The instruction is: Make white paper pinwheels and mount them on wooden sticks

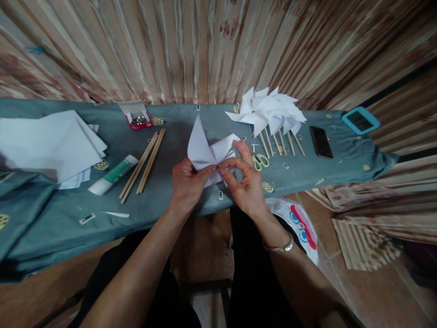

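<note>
A white paper pinwheel (200, 145) with folded blades is held over the middle of the cloth-covered table. My left hand (188, 181) grips it from the left, thumb pressed near the centre. From the right, my right hand (246, 180) pinches at the same centre with thumb and index finger, its other fingers raised by a blade. Whether a pin sits between those fingertips is too small to tell. Green-handled scissors (261, 161) lie just beyond my right hand. Several wooden sticks (147, 161) rest on the cloth left of my left hand.
Several white pinwheels on sticks (273, 111) lie at the back right, near a phone (321, 142) and a blue-framed device (361, 120). Leftward are a red box of metal pins (139, 120), a glue stick (113, 175), paper sheets (51, 143) and a paper strip (116, 214).
</note>
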Demonstrator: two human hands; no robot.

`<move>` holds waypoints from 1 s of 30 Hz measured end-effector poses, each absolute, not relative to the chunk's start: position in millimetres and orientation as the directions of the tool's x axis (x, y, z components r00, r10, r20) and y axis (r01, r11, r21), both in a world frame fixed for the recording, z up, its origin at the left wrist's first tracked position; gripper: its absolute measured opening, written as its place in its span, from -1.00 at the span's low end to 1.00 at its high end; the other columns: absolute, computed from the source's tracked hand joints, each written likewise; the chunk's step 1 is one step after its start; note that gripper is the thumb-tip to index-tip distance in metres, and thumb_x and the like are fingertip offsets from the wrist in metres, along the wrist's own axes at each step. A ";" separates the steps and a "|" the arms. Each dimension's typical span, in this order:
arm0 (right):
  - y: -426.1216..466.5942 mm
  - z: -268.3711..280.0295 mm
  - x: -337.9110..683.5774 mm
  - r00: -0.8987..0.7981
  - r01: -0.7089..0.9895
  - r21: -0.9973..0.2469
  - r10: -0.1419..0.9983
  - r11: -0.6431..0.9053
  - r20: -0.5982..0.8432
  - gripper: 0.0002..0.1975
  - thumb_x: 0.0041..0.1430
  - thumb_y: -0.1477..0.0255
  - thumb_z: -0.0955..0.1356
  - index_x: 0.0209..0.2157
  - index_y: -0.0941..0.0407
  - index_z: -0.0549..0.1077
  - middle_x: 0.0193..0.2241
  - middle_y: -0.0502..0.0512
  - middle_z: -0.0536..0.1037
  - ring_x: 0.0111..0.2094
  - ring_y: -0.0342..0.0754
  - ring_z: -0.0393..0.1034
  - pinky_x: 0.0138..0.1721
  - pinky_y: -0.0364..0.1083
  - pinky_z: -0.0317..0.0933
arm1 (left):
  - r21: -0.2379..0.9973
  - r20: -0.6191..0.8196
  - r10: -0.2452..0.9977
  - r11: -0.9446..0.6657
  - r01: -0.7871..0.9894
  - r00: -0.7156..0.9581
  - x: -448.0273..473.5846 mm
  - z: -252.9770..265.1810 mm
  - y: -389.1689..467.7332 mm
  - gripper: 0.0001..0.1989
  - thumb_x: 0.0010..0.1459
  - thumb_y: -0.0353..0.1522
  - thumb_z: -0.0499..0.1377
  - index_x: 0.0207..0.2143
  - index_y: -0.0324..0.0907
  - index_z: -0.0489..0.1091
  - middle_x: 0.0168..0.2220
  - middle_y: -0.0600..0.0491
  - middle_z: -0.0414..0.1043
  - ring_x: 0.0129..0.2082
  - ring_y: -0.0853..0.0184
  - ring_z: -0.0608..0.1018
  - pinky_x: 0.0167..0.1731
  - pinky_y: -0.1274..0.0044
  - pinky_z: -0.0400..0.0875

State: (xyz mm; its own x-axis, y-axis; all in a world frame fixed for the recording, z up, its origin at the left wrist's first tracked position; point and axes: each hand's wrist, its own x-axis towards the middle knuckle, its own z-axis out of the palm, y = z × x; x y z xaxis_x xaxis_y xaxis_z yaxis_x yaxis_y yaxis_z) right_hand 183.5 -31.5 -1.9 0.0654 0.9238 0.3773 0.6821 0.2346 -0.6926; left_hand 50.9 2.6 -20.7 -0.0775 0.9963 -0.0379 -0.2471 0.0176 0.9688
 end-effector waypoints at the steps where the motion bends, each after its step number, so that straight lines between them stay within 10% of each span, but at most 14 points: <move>1: -31.5 -1.7 183.2 0.067 0.677 -0.696 0.923 0.237 0.379 -0.93 0.21 0.44 0.35 -0.31 0.07 0.50 0.27 0.10 0.25 0.38 0.09 -0.07 0.33 0.29 -0.13 | 0.969 -0.036 0.996 0.015 -0.248 -0.083 50.9 -20.5 2.6 -0.84 -0.18 -0.44 0.39 -0.44 -0.20 0.56 -0.47 0.12 0.56 -0.48 0.38 0.49 -0.43 0.56 0.34; 30: -30.2 -3.2 181.2 0.101 0.579 -0.780 0.927 0.240 0.360 -0.95 0.17 0.43 0.36 -0.35 0.06 0.50 0.25 0.06 0.30 0.37 0.08 -0.03 0.35 0.25 -0.23 | 0.956 -0.079 0.994 0.053 -0.288 -0.081 52.5 -19.0 1.3 -0.83 -0.21 -0.43 0.38 -0.45 -0.18 0.56 -0.46 0.12 0.57 -0.49 0.38 0.50 -0.43 0.55 0.40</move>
